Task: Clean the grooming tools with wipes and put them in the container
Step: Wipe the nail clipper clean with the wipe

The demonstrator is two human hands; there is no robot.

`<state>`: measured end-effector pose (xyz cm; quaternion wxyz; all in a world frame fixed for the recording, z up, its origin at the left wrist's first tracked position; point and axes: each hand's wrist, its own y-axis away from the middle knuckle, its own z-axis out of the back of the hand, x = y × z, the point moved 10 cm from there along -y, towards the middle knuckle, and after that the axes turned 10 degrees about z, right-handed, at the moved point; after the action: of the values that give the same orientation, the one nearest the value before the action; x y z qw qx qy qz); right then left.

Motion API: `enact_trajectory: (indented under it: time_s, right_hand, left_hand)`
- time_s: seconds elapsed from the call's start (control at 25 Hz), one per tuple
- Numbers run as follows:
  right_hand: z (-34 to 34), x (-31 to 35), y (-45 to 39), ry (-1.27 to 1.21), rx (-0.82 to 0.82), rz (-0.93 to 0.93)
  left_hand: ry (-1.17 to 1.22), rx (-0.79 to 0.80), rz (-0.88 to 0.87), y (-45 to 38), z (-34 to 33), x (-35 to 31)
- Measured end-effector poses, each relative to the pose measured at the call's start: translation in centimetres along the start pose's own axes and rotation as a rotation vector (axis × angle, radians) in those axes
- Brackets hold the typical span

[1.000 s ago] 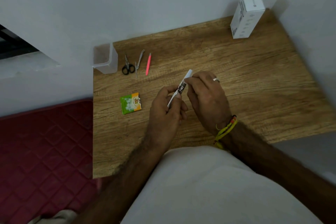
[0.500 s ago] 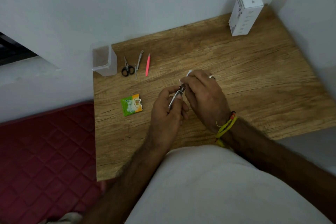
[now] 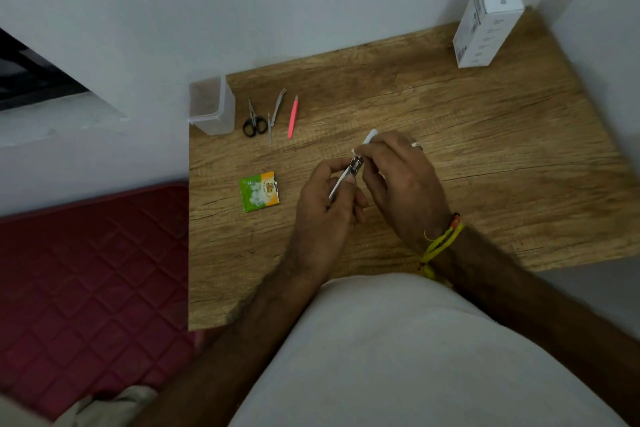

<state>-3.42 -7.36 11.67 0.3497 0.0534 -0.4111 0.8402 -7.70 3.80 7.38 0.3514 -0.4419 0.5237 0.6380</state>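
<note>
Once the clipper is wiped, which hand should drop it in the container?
Left, probably. The left hand already grips the nail clipper, and the container stands at the table's far left corner, on that side. The right hand holds the wipe.

The left hand [image 3: 323,208] gripped a metal clipper [image 3: 347,175], its head angled up toward the right hand [image 3: 401,180], which pinched a white wipe [image 3: 367,142] against that head. Left of the left hand lay a green packet [image 3: 259,191]. Beyond both hands sat scissors [image 3: 254,120], nippers [image 3: 276,113], pink tweezers [image 3: 293,117] and a clear container [image 3: 211,104], with a white box [image 3: 485,28] far to the right.
</note>
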Motion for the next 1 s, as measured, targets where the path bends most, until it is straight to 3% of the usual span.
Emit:
enact_trajectory:
  time_s: [1.0]
  right_hand:
    - [0.0,-0.9,-0.6,-0.009,-0.036,-0.062]
  left_hand:
    - [0.053,-0.006,-0.005,0.1,0.2,0.2]
